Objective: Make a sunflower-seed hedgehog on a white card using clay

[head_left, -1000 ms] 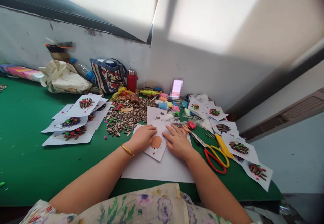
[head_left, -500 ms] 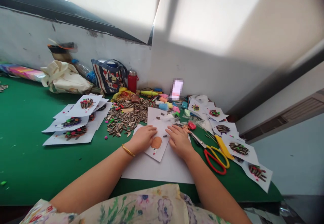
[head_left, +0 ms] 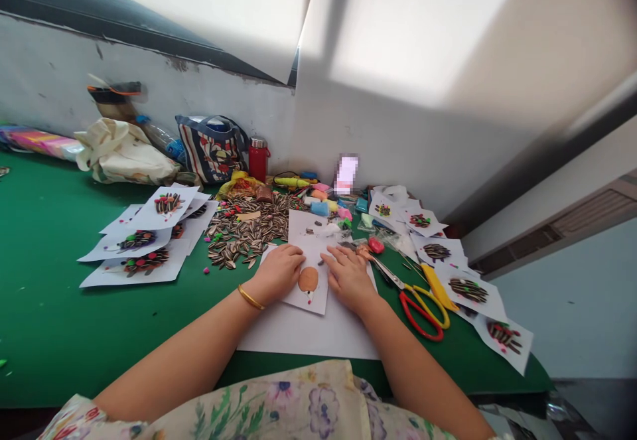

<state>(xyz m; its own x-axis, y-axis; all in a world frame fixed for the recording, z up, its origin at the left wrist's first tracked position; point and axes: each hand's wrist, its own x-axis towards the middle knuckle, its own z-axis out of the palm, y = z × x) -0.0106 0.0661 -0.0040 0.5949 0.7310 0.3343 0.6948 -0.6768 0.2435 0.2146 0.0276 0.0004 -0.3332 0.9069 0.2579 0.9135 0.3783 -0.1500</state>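
A white paper card (head_left: 293, 299) with a flat brown clay oval (head_left: 308, 279) and a small clay face below it lies on a larger white sheet (head_left: 303, 336). My left hand (head_left: 279, 271) rests on the card's left edge, its fingers stretched out. On the other side, my right hand (head_left: 351, 279) has its fingers spread, the tips at the card's right edge near a small dark piece (head_left: 320, 263). I see nothing held in either hand. Beyond the fingers is another white paper (head_left: 297, 226) with small dark bits and a white lump on it.
Striped sunflower seeds (head_left: 249, 231) are heaped behind my left hand. Scissors (head_left: 423, 307) with red and yellow handles lie right of my right hand. Decorated cards (head_left: 132, 267) overlap at left, more cards (head_left: 470, 289) at right. Bags, a red bottle (head_left: 257, 160) and a phone line the wall.
The card with the brown oval has turned slightly and sits straighter. Both hands stay on its edges, with the right fingertips a little further left.
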